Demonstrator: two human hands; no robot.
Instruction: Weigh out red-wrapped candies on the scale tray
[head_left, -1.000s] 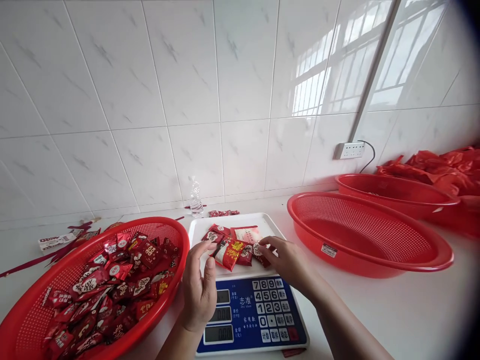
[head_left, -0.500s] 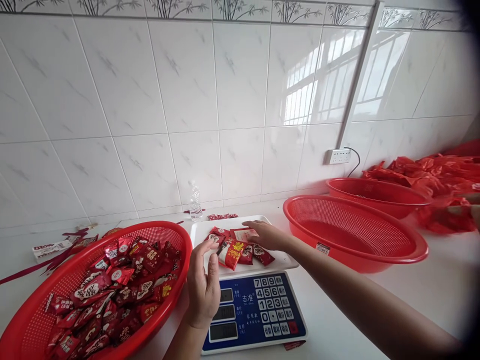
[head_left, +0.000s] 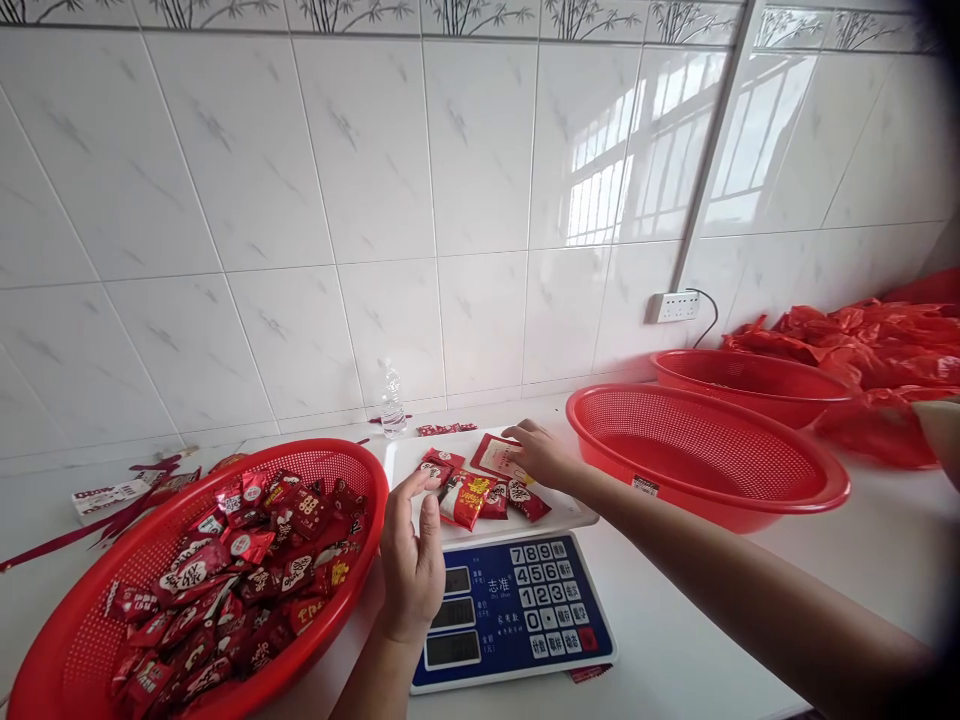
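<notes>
A scale (head_left: 517,610) with a blue keypad stands in front of me, its white pan (head_left: 405,455) behind the display. Several red snack packets lie on the pan, among them a red-and-yellow packet (head_left: 465,498) with Chinese lettering. My right hand (head_left: 546,458) reaches over the pan from the right, its bent fingers at the right end of a red packet with a cream label (head_left: 496,457); its fingertips are partly hidden. At the pan's left front side my left hand (head_left: 411,560) is held upright, thumb apart from the fingers, fingertips beside the packets and holding nothing.
A red perforated basket (head_left: 360,460) of small red packets is on my left. Two red baskets, one nearer (head_left: 705,440) and one behind (head_left: 750,370), stand to the right beside red plastic bags (head_left: 862,340). A clear bottle (head_left: 391,402) stands by the wall.
My right hand has moved slightly right and back, its fingers more bent. The cream-labelled packet has turned and shifted up and right. My left hand stays nearly in place.
</notes>
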